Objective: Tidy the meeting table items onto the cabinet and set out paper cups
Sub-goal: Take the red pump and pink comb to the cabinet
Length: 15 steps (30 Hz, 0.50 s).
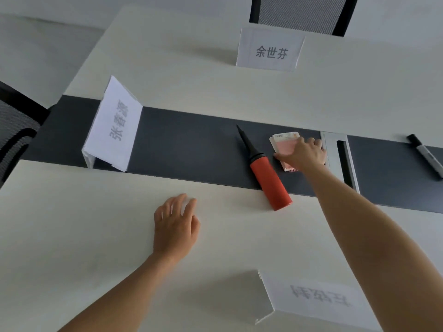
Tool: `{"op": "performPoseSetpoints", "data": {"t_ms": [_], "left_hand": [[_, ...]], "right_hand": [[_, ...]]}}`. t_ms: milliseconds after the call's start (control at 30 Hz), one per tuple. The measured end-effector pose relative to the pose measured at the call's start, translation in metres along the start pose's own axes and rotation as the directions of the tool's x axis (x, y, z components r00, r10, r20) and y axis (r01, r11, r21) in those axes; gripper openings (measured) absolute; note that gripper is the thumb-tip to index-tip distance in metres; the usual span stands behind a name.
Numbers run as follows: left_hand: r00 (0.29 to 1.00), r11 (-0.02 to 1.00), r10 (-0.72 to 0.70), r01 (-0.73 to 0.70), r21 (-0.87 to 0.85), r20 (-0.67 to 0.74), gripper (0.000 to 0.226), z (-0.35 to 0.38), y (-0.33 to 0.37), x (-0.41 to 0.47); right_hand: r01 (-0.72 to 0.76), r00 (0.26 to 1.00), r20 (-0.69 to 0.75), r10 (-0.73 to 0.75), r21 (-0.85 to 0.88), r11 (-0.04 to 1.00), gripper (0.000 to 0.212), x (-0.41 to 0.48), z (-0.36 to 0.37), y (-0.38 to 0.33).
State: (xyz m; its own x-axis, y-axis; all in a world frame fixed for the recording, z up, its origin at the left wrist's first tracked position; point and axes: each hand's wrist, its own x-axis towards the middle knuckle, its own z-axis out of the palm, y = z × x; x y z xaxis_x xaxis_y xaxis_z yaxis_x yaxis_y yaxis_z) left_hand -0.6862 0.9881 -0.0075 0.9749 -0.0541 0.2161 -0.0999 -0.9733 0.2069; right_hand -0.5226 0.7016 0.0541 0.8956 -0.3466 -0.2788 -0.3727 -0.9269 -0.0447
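Grips pink packet (284, 145), lying lengthwise near-to-far, with right hand (304, 155); holds left hand (173, 226) open above worktop (72, 236).

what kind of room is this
Probably an office meeting room: a white table with a dark centre strip, folded name cards standing on it, and a mesh-backed office chair at the far side.

The far name card (269, 50), upright on the tabletop (167, 68) beyond the right grip (304, 153), reads 余世芬. The side name card (115, 125), far left of that grip, reads 张春源, turned sideways. Print on the pink pack (285, 144) under the grip is illegible.
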Motion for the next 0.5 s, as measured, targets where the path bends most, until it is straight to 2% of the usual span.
{"op": "performPoseSetpoints", "data": {"t_ms": [133,267,400,500], "left_hand": [[1.0,1.0,-0.003,0.003,-0.004,0.008,0.038,0.0,-0.001,-0.003],[0.995,0.994,-0.093,0.095,-0.053,0.041,0.043,-0.008,0.014,0.004],[0.969,0.958,-0.191,0.219,-0.187,0.158,0.05,-0.025,0.077,0.024],[0.881,0.883,-0.304,0.403,-0.24,0.363,0.061,-0.034,0.133,0.054]], "right_hand": [[-0.088,0.993,-0.058,0.099,0.169,0.982,0.079,-0.04,0.022,0.028],[-0.088,0.994,-0.042,0.096,0.17,0.982,0.075,-0.076,0.029,0.062],[-0.094,0.993,-0.054,0.105,0.172,0.981,0.075,-0.099,0.04,0.071],[-0.13,0.99,-0.012,0.138,0.249,0.96,0.07,-0.111,0.042,0.07]]}}
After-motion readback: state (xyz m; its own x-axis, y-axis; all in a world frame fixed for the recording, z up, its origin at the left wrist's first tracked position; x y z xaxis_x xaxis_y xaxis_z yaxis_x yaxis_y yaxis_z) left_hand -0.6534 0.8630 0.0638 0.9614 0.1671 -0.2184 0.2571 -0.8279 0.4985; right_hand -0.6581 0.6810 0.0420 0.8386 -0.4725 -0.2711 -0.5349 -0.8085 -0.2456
